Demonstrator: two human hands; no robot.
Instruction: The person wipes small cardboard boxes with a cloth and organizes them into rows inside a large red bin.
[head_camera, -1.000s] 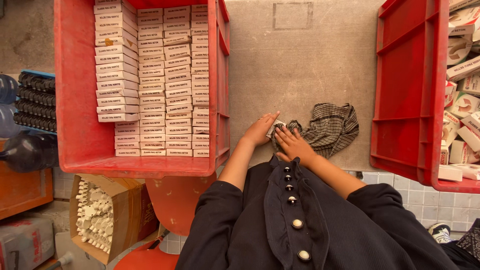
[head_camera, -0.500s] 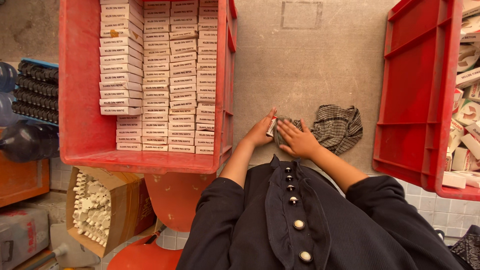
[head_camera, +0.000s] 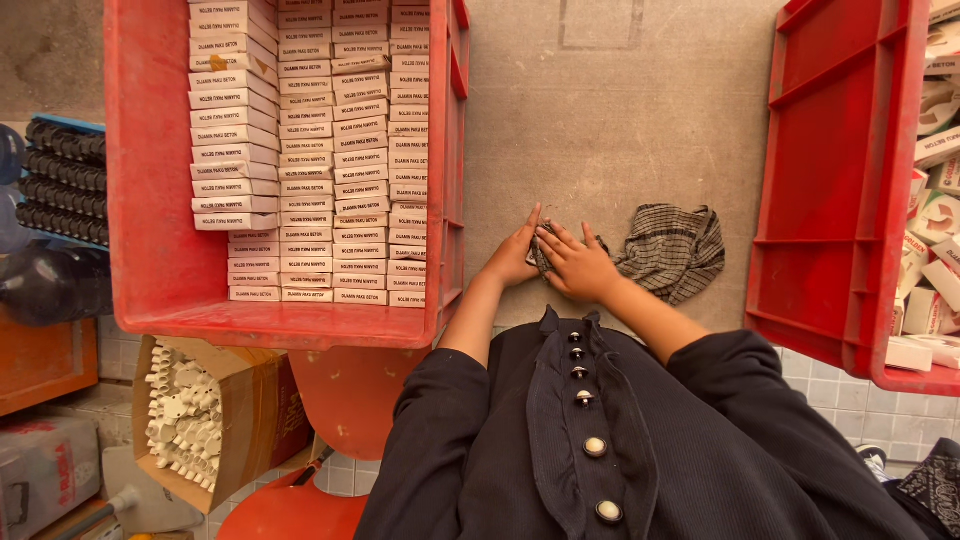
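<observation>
Both hands are seen together on a grey concrete worktop (head_camera: 600, 110), between two red plastic crates. The left hand (head_camera: 515, 255) is laid edge-on against a small dark object (head_camera: 541, 258), fingers extended and pressed to its left side. The right hand (head_camera: 578, 262) is spread flat over the top of the same object, fingers splayed and pointing toward the left hand. The small dark object is mostly covered by both hands; only a dark grey strip is shown between them, so its kind cannot be told. It is pressed between the hands rather than lifted, and it rests on the worktop just in front of the person's body.

A crumpled grey checked cloth (head_camera: 675, 250) is seen just right of the right hand, touching or nearly touching the wrist area; which one cannot be told. The left red plastic crate (head_camera: 165, 280) is filled with tidy rows of small flat white cardboard boxes (head_camera: 330, 170), stacked against its right wall. The right red plastic crate (head_camera: 840, 200) is partly cut off by the frame, with loose white cartons (head_camera: 935, 240) heaped in it. An open brown cardboard box of white plastic parts (head_camera: 185, 420) is placed below the left crate. Dark ribbed rolls (head_camera: 65, 180) are stacked at the far left. Dark sleeves and a buttoned dark garment (head_camera: 580, 450) are worn by the person.
</observation>
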